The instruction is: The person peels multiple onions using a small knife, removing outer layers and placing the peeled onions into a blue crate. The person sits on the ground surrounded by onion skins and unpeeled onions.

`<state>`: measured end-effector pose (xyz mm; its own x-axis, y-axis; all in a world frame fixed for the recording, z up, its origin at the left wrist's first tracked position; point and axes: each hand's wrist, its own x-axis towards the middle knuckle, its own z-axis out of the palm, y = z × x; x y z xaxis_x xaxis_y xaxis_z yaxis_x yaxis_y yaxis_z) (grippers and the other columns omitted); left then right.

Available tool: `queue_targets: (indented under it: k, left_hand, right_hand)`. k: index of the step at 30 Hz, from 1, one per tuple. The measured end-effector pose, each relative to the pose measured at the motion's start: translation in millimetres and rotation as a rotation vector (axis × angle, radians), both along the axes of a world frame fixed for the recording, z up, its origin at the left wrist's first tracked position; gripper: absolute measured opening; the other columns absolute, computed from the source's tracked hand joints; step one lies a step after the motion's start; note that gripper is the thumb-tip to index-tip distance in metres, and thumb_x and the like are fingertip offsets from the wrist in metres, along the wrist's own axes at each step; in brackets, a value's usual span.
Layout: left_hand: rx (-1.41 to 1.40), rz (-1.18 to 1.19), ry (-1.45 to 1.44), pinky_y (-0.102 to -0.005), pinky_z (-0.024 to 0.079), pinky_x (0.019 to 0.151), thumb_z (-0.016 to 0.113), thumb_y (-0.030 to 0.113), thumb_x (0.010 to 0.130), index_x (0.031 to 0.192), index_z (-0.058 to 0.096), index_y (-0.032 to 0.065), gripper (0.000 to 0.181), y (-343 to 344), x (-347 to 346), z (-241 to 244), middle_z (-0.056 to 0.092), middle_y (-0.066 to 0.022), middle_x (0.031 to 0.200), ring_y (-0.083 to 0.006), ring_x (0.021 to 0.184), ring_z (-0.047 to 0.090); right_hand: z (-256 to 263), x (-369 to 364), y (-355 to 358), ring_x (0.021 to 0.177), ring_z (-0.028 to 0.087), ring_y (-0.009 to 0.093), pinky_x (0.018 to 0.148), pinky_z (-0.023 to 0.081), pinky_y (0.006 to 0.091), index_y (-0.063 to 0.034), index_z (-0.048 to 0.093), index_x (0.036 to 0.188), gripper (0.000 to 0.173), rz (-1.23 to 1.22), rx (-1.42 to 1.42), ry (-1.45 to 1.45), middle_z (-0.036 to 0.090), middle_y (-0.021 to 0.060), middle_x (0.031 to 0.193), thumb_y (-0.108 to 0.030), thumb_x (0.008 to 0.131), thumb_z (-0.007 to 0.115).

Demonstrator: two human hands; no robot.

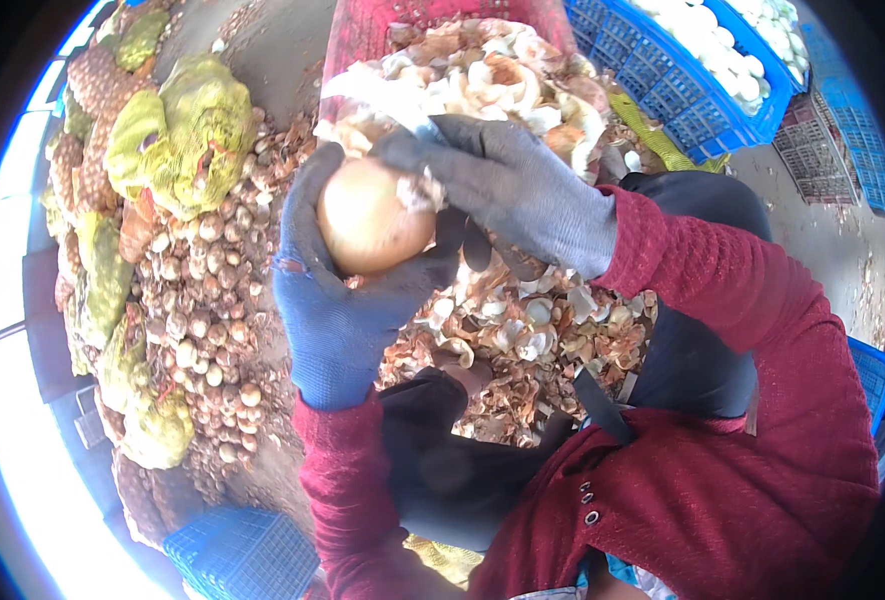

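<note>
A large onion (371, 214) with pale golden skin rests in my left hand (345, 307), whose blue and dark glove cups it from below and the left. My right hand (517, 180), in a grey glove, lies against the onion's upper right side. From its fingers a bright, blurred knife blade (405, 112) points up and left; the handle is hidden in the hand. A ragged whitish tuft (420, 193) stands at the onion's right end, close to my right fingers.
Before me stands a red plastic crate (337, 60) heaped with onion peels (502, 82). Loose peels (532, 330) cover the floor between my legs. Onions (202, 300) and yellow mesh sacks (187, 135) lie left. Blue crates (660, 82) hold peeled onions (712, 45); another blue crate (247, 555) sits lower left.
</note>
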<state>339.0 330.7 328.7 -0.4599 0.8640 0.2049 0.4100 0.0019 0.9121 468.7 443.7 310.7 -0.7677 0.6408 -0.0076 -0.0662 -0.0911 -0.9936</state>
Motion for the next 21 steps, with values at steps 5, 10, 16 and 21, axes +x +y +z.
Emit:
queue_targets:
  k: [5,10,16,21]
  left_hand:
    - [-0.011,-0.063,-0.529,-0.0327,0.055,0.082,0.08,-0.003,0.051,0.124,0.052,-0.0024,0.078,14,4,-33,0.062,-0.0132,0.109,-0.0213,0.098,0.063]
    - [0.037,-0.119,-0.97,-0.0333,0.056,0.078,0.085,0.001,0.052,0.125,0.051,-0.0038,0.081,17,-12,-38,0.064,-0.0152,0.108,-0.024,0.093,0.065]
    - [-0.012,-0.161,-0.936,-0.0317,0.057,0.074,0.086,0.019,0.064,0.125,0.051,-0.0057,0.074,15,-16,-48,0.065,-0.015,0.105,-0.0228,0.09,0.067]
    - [-0.143,-0.107,-0.931,-0.029,0.057,0.067,0.077,0.009,0.068,0.12,0.053,-0.0072,0.059,9,-20,-40,0.068,-0.0135,0.095,-0.0207,0.08,0.069]
  right_hand:
    - [-24,11,18,0.055,0.06,0.017,0.051,0.048,0.0307,-0.0058,0.064,0.1,0.026,-0.09,0.397,0.036,0.059,0.01,0.064,-0.03,0.094,0.057]
    - [-7,27,41,0.058,0.064,0.024,0.052,0.049,0.0344,-0.0101,0.064,0.106,0.023,-0.085,0.759,-0.154,0.061,0.0099,0.065,-0.026,0.089,0.062]
    - [-24,27,26,0.058,0.063,0.028,0.05,0.048,0.0384,-0.0088,0.049,0.123,0.043,0.064,1.168,-0.258,0.062,0.01,0.068,-0.017,0.083,0.062]
    - [-36,22,28,0.059,0.064,0.027,0.05,0.048,0.0383,-0.0037,0.046,0.124,0.047,0.118,1.308,-0.286,0.061,0.0092,0.069,-0.01,0.08,0.06]
